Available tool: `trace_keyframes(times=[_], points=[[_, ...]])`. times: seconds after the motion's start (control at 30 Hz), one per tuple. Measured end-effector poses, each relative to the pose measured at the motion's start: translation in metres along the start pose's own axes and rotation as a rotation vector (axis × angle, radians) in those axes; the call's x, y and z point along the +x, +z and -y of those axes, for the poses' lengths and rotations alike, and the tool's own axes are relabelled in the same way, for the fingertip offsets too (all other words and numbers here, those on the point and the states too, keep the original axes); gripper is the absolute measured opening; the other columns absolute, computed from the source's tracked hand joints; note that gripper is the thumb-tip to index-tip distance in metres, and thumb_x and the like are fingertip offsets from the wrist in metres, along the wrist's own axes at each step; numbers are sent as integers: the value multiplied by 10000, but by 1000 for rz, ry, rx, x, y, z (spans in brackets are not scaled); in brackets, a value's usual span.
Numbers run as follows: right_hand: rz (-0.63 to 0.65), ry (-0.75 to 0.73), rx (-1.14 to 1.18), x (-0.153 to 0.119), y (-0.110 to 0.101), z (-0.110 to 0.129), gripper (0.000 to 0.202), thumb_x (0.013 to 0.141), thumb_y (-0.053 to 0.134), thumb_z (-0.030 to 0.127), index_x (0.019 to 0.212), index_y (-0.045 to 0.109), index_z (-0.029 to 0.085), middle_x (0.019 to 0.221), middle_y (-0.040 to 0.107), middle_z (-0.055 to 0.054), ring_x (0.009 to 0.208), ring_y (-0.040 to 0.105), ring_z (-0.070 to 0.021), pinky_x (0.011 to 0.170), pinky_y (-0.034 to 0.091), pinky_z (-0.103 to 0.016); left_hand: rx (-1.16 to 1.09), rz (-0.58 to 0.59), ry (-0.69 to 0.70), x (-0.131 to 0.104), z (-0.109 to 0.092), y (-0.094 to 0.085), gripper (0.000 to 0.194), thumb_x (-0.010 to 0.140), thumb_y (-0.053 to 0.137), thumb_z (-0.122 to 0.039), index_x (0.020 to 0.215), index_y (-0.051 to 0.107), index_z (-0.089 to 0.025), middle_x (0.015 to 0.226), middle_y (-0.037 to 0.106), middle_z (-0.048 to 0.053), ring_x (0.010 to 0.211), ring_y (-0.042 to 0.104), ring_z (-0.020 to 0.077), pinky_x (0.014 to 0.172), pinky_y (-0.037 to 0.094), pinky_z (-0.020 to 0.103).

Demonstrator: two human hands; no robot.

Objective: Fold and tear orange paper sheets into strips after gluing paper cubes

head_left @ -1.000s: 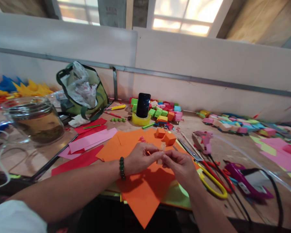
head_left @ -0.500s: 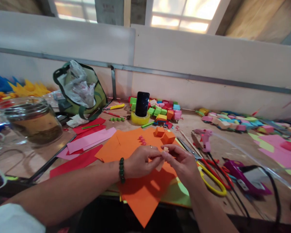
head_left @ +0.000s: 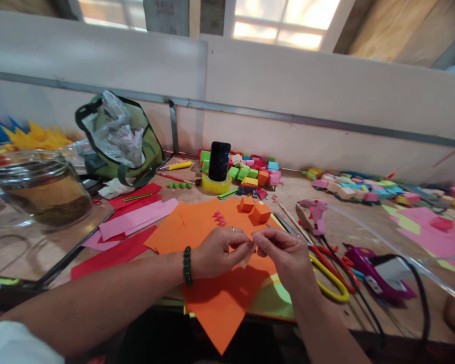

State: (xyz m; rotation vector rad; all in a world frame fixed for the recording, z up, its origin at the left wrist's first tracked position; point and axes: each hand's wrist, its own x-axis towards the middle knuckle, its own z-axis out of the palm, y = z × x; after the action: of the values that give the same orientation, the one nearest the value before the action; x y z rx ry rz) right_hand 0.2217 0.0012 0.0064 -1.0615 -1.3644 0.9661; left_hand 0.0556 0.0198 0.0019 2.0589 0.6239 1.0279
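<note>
Faint marks on the grey panel (head_left: 166,17) between the bright windows are too blurred to read. The small, pale peach, folded paper strip (head_left: 245,260) is between the person's two hands, above the vivid orange paper sheets (head_left: 222,313); its lower part shows below the left fingers, its matt surface plain. The left hand (head_left: 218,251) pinches it, thumb against forefinger; the right hand (head_left: 286,253) has its thumb and forefinger closed at the strip's covered upper end. Half a second ago a pale end stood up above the fingertips; now they hide it. The deep-pink zigzag paper piece (head_left: 219,218), partly covered by the left hand one second ago, shows fully, near two orange paper cubes (head_left: 261,213).
</note>
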Motion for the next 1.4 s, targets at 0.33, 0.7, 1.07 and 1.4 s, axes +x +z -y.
trace_keyframes(times=[0.33, 0.7, 1.07, 1.4], points=[[-80, -10, 91, 3, -4, -9, 73, 713, 770, 292, 732, 756, 223, 559, 651, 26, 511, 555, -69, 508, 464, -159, -368, 89, -323, 0, 5, 5, 233, 812, 621, -322, 713, 621, -111, 658, 618, 13, 596, 546, 94, 600, 440, 208], [-195, -42, 131, -1, -8, -13, 108, 696, 778, 265, 781, 756, 204, 644, 671, -7, 547, 573, -108, 537, 477, -225, -473, 35, -400, -1, 7, 7, 307, 797, 659, -393, 822, 715, -92, 721, 729, 86, 616, 655, 120, 631, 520, 218], [-281, -67, 133, 1, -8, -9, 107, 686, 781, 270, 760, 754, 198, 557, 633, 10, 510, 545, -93, 506, 439, -208, -618, 44, -388, 0, 7, 7, 398, 776, 671, -483, 878, 699, -99, 749, 734, 90, 661, 689, 142, 653, 544, 239], [-100, -73, -12, -1, 2, -5, 117, 711, 756, 303, 718, 733, 188, 612, 665, -6, 525, 593, -132, 514, 501, -255, -470, 46, -245, 2, 11, 3, 378, 836, 607, -469, 882, 706, -107, 846, 728, 90, 790, 664, 154, 725, 498, 241]])
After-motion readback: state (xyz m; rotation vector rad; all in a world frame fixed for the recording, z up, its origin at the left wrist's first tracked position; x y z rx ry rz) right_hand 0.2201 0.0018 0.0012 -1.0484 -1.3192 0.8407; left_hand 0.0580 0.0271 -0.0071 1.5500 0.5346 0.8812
